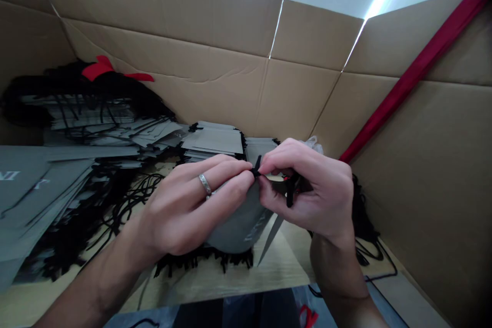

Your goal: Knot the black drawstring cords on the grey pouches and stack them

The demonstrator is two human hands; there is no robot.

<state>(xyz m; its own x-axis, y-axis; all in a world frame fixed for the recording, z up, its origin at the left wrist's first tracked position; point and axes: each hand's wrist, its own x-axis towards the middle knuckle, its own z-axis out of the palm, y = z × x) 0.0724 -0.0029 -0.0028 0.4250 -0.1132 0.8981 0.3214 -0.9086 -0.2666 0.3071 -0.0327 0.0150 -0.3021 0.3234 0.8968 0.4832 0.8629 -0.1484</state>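
In the head view, my left hand (200,200), with a ring on one finger, pinches a short black cord (257,169) between thumb and fingertips. My right hand (307,184) grips the same cord from the other side, its thumb and forefinger closed close to the left fingertips. A black loop hangs under the right fingers. Below the hands is a grey card (240,223) with pale lettering, partly hidden by the left hand. A pointed grey blade-like piece (272,240) sticks out below my right hand; what it belongs to is hidden.
Stacks of grey cards (213,142) with black cords stand behind the hands. More cards (31,179) and tangled cords (130,195) fill the left side. Cardboard walls (215,61) surround the wooden table (284,266). A dark red strip (415,72) crosses the right wall.
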